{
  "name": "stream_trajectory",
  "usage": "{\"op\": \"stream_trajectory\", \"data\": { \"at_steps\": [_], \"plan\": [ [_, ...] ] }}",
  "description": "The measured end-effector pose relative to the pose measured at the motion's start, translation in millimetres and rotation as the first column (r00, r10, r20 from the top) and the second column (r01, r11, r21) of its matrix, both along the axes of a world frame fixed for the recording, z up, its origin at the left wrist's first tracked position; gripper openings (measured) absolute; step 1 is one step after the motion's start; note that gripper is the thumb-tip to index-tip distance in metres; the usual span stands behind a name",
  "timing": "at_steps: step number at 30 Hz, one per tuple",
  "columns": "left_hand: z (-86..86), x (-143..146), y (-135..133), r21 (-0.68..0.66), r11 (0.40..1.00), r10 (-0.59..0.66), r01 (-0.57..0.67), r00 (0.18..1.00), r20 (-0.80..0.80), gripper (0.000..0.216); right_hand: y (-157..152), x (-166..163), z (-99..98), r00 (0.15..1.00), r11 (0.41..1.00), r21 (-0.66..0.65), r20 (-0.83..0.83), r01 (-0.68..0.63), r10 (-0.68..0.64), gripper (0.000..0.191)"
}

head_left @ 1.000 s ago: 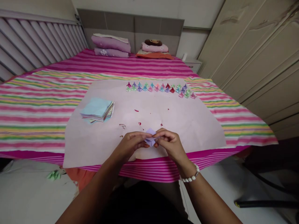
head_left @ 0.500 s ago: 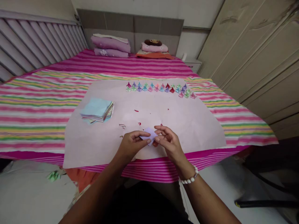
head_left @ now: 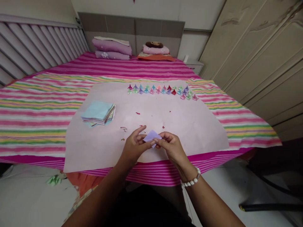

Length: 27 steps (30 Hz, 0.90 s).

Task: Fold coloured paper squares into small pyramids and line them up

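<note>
Between my two hands is a small folded piece of lilac paper [head_left: 152, 135], diamond-shaped, held just above the near edge of a large pale sheet [head_left: 94, 148]. My left hand [head_left: 136, 143] pinches its lower left side between thumb and fingers, with the index finger raised off it. My right hand [head_left: 170, 145] grips the right corner, thumb on top and fingers behind. Both thumb tips meet near the paper's lower part. Some of its back side is hidden by my fingers.
A stack of coloured paper squares [head_left: 98, 112] lies on the left of the sheet. Rows of small folded paper pieces [head_left: 158, 90] line its far side. Red paper scraps [head_left: 138, 113] are scattered mid-sheet. Folded bedding [head_left: 112, 50] sits by the headboard [head_left: 158, 30].
My left index finger has lifted off the lilac paper. My right fingers have closed on its right corner, and more of the paper's face now shows.
</note>
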<state>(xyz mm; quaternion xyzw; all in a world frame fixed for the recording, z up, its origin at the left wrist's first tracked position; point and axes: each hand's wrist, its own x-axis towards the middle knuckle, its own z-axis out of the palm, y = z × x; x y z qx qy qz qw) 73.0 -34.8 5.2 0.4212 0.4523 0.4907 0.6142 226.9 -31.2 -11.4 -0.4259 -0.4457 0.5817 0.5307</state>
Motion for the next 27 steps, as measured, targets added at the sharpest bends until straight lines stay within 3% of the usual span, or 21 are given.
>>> {"op": "stream_trajectory", "data": {
  "at_steps": [5, 11, 17, 22, 27],
  "plan": [
    [-0.6, 1, 0, -0.117, 0.991, -0.065, 0.058, 0.997, -0.051, 0.036, 0, -1, -1.0, 1.0, 1.0, 0.007, 0.0, -0.016, 0.016, 0.022],
    [3.0, -2, 0, -0.054, 0.996, -0.074, 0.069, 0.993, -0.095, 0.031, 0, -1, -1.9, 1.0, 0.999, -0.036, 0.007, 0.008, -0.008, 0.023],
    [-2.1, -3, 3, 0.012, 1.0, -0.018, 0.021, 0.969, -0.245, 0.035, 2, 3, -0.2, 0.999, 1.0, -0.023, 0.035, -0.02, 0.02, 0.021],
    [-3.1, -5, 6, 0.053, 0.994, -0.088, 0.1, 0.977, -0.192, 0.033, 4, 8, -0.4, 0.998, 0.999, 0.013, 0.041, -0.053, 0.052, 0.018],
    [-5.4, -7, 6, 0.193, 0.981, 0.021, 0.004, 0.992, -0.128, 0.027, 5, 8, -1.0, 0.999, 0.999, 0.049, 0.048, -0.015, 0.012, 0.022]
  ]
}}
